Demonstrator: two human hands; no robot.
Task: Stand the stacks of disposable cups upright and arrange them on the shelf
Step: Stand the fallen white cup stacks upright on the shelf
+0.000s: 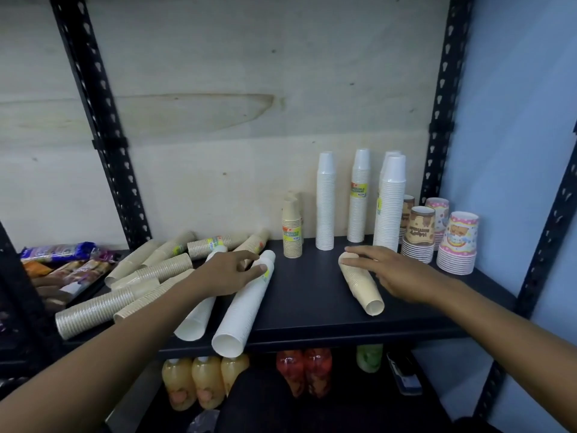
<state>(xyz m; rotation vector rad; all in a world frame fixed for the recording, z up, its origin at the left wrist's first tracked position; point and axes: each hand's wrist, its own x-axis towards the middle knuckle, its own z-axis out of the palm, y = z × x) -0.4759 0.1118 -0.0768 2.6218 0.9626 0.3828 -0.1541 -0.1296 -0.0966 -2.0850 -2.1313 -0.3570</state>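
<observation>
A long white cup stack (243,304) lies on the black shelf (306,301), its open end over the front edge. My left hand (229,273) rests on its far end, fingers loosely bent over it. A second white stack (198,317) lies beside it, partly under my left wrist. A short beige stack (363,287) lies at centre right; my right hand (387,270) lies over it with fingers extended, touching its far end. Several beige stacks (146,276) lie in a heap at the left. Upright white stacks (325,201) and a short beige stack (292,228) stand at the back.
Printed cup stacks (457,245) stand at the far right of the shelf. Snack packets (62,264) lie at the far left. Black perforated uprights (440,114) frame the bay. Drink bottles (203,382) stand on the shelf below.
</observation>
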